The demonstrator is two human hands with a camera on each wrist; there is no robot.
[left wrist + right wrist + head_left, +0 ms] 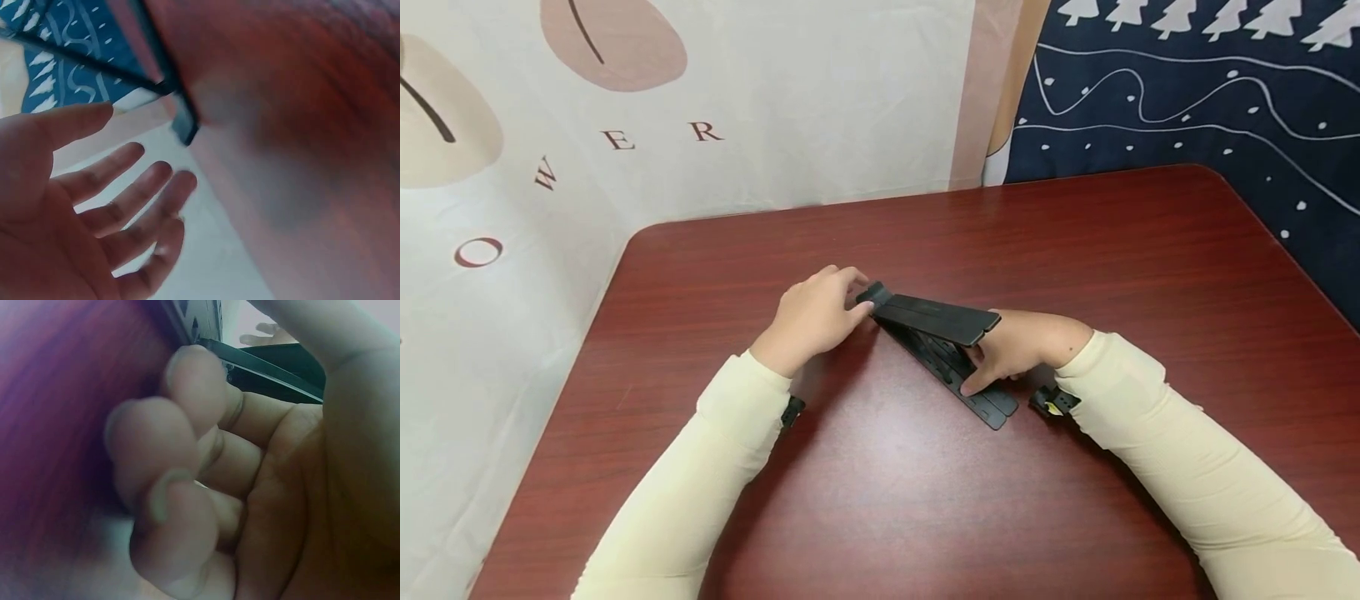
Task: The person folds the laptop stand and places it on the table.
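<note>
A black folding stand (936, 317) lies on the table with its upper plate raised at an angle above its slotted base (983, 403). At its hinged far-left end is my left hand (812, 312), thumb and fingers spread about the bent lip (875, 293). The left wrist view shows that hand (69, 219) with loosely bent fingers, apart from the stand's end (185, 128). My right hand (1026, 342) grips the base from the right, with its thumb on the base and its other fingers partly hidden under the plate. Curled fingers (156, 434) show close in the right wrist view.
The reddish-brown wooden table (880, 517) has rounded far corners. Behind it hang a pale printed cloth (820, 100) and a dark blue cloth (1150, 100) with white trees. A small black device (1052, 402) sits under the right wrist.
</note>
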